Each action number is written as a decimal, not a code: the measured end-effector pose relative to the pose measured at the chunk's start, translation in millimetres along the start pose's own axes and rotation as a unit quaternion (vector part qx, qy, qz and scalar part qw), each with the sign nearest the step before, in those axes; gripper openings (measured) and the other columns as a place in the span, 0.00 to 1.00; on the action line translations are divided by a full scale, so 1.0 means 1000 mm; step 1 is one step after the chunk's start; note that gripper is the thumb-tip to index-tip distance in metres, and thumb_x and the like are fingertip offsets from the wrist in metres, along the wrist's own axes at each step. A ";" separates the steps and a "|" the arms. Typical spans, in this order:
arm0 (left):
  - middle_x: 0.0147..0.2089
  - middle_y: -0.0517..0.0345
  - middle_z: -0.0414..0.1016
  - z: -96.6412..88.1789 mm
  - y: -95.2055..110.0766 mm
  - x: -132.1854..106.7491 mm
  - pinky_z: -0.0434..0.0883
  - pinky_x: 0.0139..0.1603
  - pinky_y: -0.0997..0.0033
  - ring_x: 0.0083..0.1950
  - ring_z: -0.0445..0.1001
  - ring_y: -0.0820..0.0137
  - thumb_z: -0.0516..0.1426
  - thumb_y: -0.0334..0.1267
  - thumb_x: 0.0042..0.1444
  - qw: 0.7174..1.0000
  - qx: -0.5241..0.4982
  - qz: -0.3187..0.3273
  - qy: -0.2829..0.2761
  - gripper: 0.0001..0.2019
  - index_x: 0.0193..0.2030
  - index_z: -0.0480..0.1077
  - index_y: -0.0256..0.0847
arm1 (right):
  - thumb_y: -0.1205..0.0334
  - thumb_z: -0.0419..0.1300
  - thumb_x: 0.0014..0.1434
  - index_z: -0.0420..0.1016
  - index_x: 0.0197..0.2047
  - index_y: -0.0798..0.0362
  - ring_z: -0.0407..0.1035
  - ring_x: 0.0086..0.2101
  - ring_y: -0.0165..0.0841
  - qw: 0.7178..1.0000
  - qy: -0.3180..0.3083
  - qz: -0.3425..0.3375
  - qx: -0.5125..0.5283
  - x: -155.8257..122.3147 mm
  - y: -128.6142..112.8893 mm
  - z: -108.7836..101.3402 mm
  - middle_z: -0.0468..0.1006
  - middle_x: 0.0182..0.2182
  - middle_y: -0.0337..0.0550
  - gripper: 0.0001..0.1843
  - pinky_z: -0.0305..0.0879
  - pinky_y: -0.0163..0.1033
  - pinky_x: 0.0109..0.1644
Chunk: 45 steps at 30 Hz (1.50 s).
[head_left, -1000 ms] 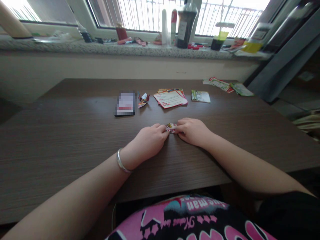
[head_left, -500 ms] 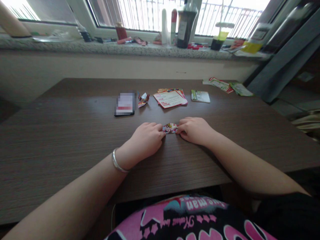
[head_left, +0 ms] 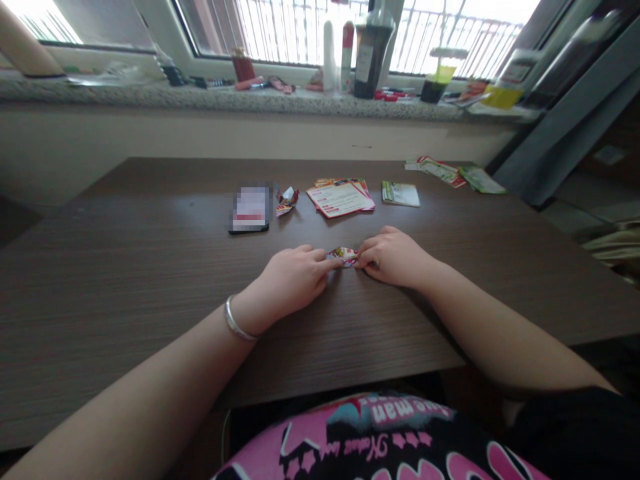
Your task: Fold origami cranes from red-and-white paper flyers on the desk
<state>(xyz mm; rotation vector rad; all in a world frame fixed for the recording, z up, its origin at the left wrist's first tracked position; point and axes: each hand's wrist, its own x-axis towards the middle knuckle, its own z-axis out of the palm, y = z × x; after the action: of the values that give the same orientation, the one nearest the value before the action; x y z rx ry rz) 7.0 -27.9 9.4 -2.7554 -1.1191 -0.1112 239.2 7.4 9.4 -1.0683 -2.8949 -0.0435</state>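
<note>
A small folded piece of colourful printed paper [head_left: 345, 254] lies low over the table between my hands. My left hand [head_left: 300, 277], with a silver bangle on its wrist, grips the left end, one finger stretched along the near edge. At the right end, my right hand [head_left: 393, 257] pinches the paper between thumb and fingers. Both hands rest close to the tabletop, and their fingertips hide the paper's two ends.
Beyond my hands on the brown table [head_left: 150, 280] are a phone-like item with a blurred screen [head_left: 249, 209], a folded paper shape [head_left: 287, 201], stacked printed cards [head_left: 341, 199] and a smaller card pile [head_left: 401, 193]. More cards [head_left: 443, 171] lie far right. Bottles [head_left: 373, 60] line the windowsill.
A finger of my left hand has stretched rightward along the paper's near edge. My right hand has risen slightly at the knuckles and still holds the right end.
</note>
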 end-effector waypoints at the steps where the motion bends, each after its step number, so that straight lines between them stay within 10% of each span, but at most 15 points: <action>1: 0.41 0.55 0.75 0.001 0.000 0.000 0.68 0.38 0.67 0.41 0.72 0.65 0.51 0.36 0.62 1.000 0.005 0.003 -0.001 0.19 0.59 0.68 0.48 | 0.63 0.56 0.60 0.82 0.38 0.46 0.73 0.38 0.34 1.000 -0.001 -0.002 0.001 0.000 0.000 0.000 0.82 0.40 0.41 0.12 0.52 0.42 0.45; 17: 0.52 0.48 0.73 0.009 0.008 0.001 0.72 0.47 0.62 0.48 0.71 0.62 0.48 0.29 0.64 1.000 0.015 0.025 -0.004 0.19 0.58 0.69 0.38 | 0.64 0.56 0.61 0.81 0.36 0.51 0.71 0.43 0.37 0.997 0.064 -0.031 0.009 0.000 -0.002 0.004 0.79 0.46 0.44 0.11 0.58 0.43 0.49; 27: 0.53 0.51 0.73 0.020 -0.017 0.002 0.68 0.60 0.57 0.54 0.69 0.61 0.54 0.27 0.56 0.996 -0.077 0.049 0.014 0.20 0.54 0.71 0.42 | 0.69 0.55 0.59 0.78 0.39 0.52 0.72 0.43 0.36 0.977 0.128 0.069 0.156 0.001 0.009 0.021 0.81 0.40 0.44 0.10 0.65 0.42 0.49; 32: 0.54 0.53 0.74 0.027 -0.025 0.004 0.63 0.66 0.56 0.62 0.65 0.62 0.51 0.26 0.58 0.987 -0.129 0.064 0.066 0.15 0.49 0.73 0.41 | 0.71 0.55 0.60 0.78 0.41 0.52 0.72 0.46 0.34 0.972 0.127 -0.032 0.195 0.004 0.011 0.026 0.81 0.44 0.44 0.11 0.64 0.43 0.54; 45: 0.46 0.51 0.73 0.023 -0.021 0.004 0.70 0.50 0.59 0.45 0.71 0.64 0.52 0.35 0.62 0.990 -0.110 0.016 0.087 0.12 0.47 0.75 0.44 | 0.62 0.54 0.65 0.79 0.43 0.51 0.69 0.40 0.36 0.990 0.095 -0.100 0.012 0.003 0.003 0.022 0.79 0.36 0.47 0.12 0.65 0.41 0.45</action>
<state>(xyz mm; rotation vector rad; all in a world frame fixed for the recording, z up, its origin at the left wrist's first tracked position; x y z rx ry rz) -4.7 -6.2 -10.0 -2.8825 -1.0755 -0.4884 237.6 12.5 -12.5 -0.7233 -2.8092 -0.1122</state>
